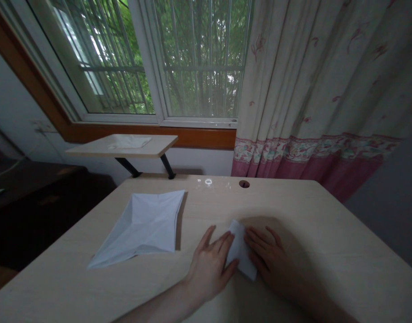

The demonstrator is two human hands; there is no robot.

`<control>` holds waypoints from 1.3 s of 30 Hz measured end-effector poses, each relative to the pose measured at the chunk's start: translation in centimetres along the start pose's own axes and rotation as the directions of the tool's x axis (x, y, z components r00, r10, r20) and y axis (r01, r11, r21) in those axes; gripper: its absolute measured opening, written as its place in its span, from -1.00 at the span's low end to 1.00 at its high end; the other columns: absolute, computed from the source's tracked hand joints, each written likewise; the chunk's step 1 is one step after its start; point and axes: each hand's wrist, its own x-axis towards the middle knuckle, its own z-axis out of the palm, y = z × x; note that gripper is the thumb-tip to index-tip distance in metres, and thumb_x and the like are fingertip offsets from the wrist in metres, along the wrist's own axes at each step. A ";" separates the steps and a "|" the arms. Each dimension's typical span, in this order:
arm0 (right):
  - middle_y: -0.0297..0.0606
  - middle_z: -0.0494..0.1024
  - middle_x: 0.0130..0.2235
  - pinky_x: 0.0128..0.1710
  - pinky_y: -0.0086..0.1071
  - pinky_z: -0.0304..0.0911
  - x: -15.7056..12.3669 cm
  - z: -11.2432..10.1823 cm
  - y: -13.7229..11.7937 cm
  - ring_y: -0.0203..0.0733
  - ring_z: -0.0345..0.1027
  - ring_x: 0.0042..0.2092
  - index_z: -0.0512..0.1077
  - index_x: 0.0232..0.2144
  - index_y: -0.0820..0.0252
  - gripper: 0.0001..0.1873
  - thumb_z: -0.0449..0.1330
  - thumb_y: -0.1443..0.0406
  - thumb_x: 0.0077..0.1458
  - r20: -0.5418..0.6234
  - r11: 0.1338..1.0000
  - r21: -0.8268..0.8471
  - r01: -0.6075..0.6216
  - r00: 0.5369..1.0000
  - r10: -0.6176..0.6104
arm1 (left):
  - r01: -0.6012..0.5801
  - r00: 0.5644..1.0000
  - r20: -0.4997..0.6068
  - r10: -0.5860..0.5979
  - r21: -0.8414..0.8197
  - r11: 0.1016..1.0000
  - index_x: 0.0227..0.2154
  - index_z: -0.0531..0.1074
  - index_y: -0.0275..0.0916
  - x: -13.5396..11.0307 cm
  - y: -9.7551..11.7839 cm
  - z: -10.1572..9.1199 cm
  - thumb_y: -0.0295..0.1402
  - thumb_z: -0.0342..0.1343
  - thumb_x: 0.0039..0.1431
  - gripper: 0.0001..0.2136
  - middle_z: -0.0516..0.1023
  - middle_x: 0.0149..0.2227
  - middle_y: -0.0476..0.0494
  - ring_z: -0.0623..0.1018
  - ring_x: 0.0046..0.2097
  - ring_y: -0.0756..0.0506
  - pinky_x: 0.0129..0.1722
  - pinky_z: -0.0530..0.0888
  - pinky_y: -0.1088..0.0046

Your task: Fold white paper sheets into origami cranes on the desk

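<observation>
A small folded piece of white paper (241, 251) lies on the desk between my hands. My left hand (210, 262) rests on its left edge, fingers stretched out and the thumb on the lower part. From the other side my right hand (268, 255) lies flat with its fingertips on the right edge of the paper. Further left on the desk is a larger creased white paper (155, 222), its sides folded up and one corner drawn to a long point; neither hand touches it.
The pale wooden desk (303, 211) has a round cable hole (244, 184) near its back edge. A raised shelf (91, 149) at the back left carries crumpled white paper (132, 142). Behind are a barred window and a floral curtain (293, 89).
</observation>
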 end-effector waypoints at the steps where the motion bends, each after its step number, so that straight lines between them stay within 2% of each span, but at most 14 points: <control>1: -0.16 0.41 0.22 0.27 0.22 0.00 0.0 -0.1 0.0 0.01 0.23 0.27 0.35 0.21 0.07 -0.55 0.05 0.34 0.30 -0.014 1.000 -0.006 0.007 1.000 -0.007 | 0.007 1.000 0.012 -0.007 -0.009 1.000 0.16 0.29 -0.30 0.0 0.0 0.0 -0.29 0.08 0.30 -0.59 0.54 0.09 -0.31 0.57 0.08 -0.22 0.33 0.16 -0.03; 5: -0.18 0.48 0.17 0.28 0.15 0.02 0.0 -0.5 -0.3 -0.01 0.30 0.22 0.41 0.15 0.06 -0.59 0.08 0.34 0.29 -0.065 0.999 -0.027 0.046 0.997 -0.047 | 0.036 0.997 0.063 -0.033 -0.045 0.998 0.23 0.21 -0.31 0.1 0.1 -0.1 -0.18 0.15 0.24 -0.44 0.48 0.15 -0.35 0.52 0.13 -0.27 0.37 -0.01 -0.10; 11: -0.21 0.60 0.03 0.27 0.05 0.07 0.0 -0.8 -0.5 -0.06 0.42 0.11 0.52 -0.01 0.10 -0.69 0.06 0.35 0.30 -0.176 0.999 -0.032 0.042 0.983 -0.047 | 0.069 0.978 0.202 -0.054 -0.066 0.995 0.33 0.02 -0.30 0.1 0.0 -0.2 0.16 0.21 0.04 -0.06 0.29 0.29 -0.40 0.34 0.28 -0.35 0.34 -0.29 -0.22; 14: -0.23 0.62 -0.03 0.24 0.03 0.13 0.2 -0.9 -0.5 -0.06 0.46 0.05 0.53 -0.06 0.11 -0.70 0.04 0.37 0.29 -0.207 0.999 -0.016 0.035 0.978 -0.037 | 0.076 0.973 0.225 -0.056 -0.080 0.994 0.35 -0.05 -0.30 0.1 -0.1 -0.3 0.20 0.21 -0.01 0.02 0.22 0.32 -0.42 0.26 0.32 -0.37 0.33 -0.36 -0.24; 18: -0.24 0.64 -0.10 0.20 0.03 0.18 0.3 -1.3 -0.5 -0.06 0.47 -0.01 0.51 -0.11 0.10 -0.74 0.04 0.37 0.28 -0.227 1.000 0.016 0.019 0.974 -0.015 | 0.079 0.975 0.215 -0.060 -0.083 0.993 0.30 0.06 -0.32 0.2 0.0 -0.6 0.00 0.27 0.04 -0.13 0.27 0.29 -0.43 0.20 0.35 -0.36 0.32 -0.32 -0.28; 21: -0.23 0.64 -0.15 0.17 0.03 0.23 0.4 -1.2 -0.1 -0.05 0.48 -0.05 0.50 -0.13 0.12 -0.74 0.04 0.40 0.27 -0.221 1.000 0.004 0.019 0.975 -0.017 | 0.041 0.983 0.179 -0.029 -0.068 0.997 0.21 0.20 -0.31 0.2 0.0 -0.9 -0.17 0.28 0.02 -0.28 0.28 0.28 -0.44 0.26 0.32 -0.38 0.31 -0.25 -0.33; 26: -0.15 0.62 -0.09 0.10 0.02 0.32 0.4 -0.5 0.6 -0.03 0.46 -0.03 0.49 -0.05 0.17 -0.63 -0.01 0.48 0.21 -0.183 1.000 -0.018 0.022 0.983 -0.025 | -0.044 0.989 0.133 0.062 -0.129 0.991 0.08 0.34 -0.18 0.0 -0.1 -1.0 -0.33 0.19 0.11 -0.55 0.43 0.20 -0.22 0.41 0.22 -0.27 0.33 -0.17 -0.26; 28: -0.11 0.57 0.03 0.12 0.00 0.32 0.4 -0.2 0.8 -0.02 0.41 0.08 0.45 0.05 0.19 -0.53 -0.03 0.52 0.16 -0.153 0.999 -0.007 0.047 0.987 -0.047 | -0.045 0.989 0.135 0.065 -0.145 0.988 0.06 0.36 -0.19 0.0 -0.2 -0.9 -0.37 0.18 0.09 -0.57 0.46 0.17 -0.20 0.44 0.19 -0.25 0.35 -0.08 -0.21; 31: -0.11 0.36 0.26 0.22 0.04 0.21 0.2 0.2 1.0 -0.02 0.17 0.29 0.26 0.25 0.21 -0.35 -0.03 0.54 0.12 -0.093 0.995 -0.023 0.101 0.990 -0.103 | -0.025 0.989 0.144 0.046 -0.143 0.989 0.06 0.38 -0.20 0.0 -0.3 -0.7 -0.43 0.16 0.04 -0.54 0.49 0.14 -0.17 0.45 0.17 -0.25 0.34 0.05 -0.15; 34: -0.15 0.19 0.35 0.28 0.06 0.11 0.0 0.5 1.1 -0.04 0.01 0.37 0.09 0.35 0.19 -0.30 -0.02 0.51 0.17 -0.035 0.995 -0.046 0.094 0.995 -0.095 | 0.011 0.990 0.142 0.006 -0.118 0.993 0.05 0.39 -0.20 0.0 -0.3 -0.5 -0.49 0.14 -0.01 -0.52 0.49 0.15 -0.14 0.41 0.21 -0.27 0.32 0.14 -0.13; 36: -0.16 0.17 0.35 0.30 0.05 0.09 -0.1 0.6 1.1 -0.05 0.01 0.37 0.06 0.36 0.17 -0.32 -0.01 0.47 0.21 -0.008 0.997 -0.032 0.065 0.998 -0.066 | 0.038 0.991 0.134 -0.024 -0.097 0.995 0.04 0.40 -0.20 0.0 -0.3 -0.4 -0.53 0.11 -0.02 -0.51 0.48 0.16 -0.15 0.40 0.22 -0.27 0.30 0.20 -0.11; 39: -0.18 0.24 0.32 0.30 0.05 0.08 0.0 0.4 1.1 -0.05 0.09 0.33 0.13 0.34 0.12 -0.39 0.02 0.40 0.25 0.010 1.000 0.001 0.020 1.000 -0.020 | 0.048 0.990 0.136 -0.039 -0.067 0.997 0.05 0.39 -0.21 0.1 -0.3 -0.3 -0.57 0.06 0.03 -0.53 0.47 0.16 -0.17 0.41 0.22 -0.25 0.28 0.27 -0.10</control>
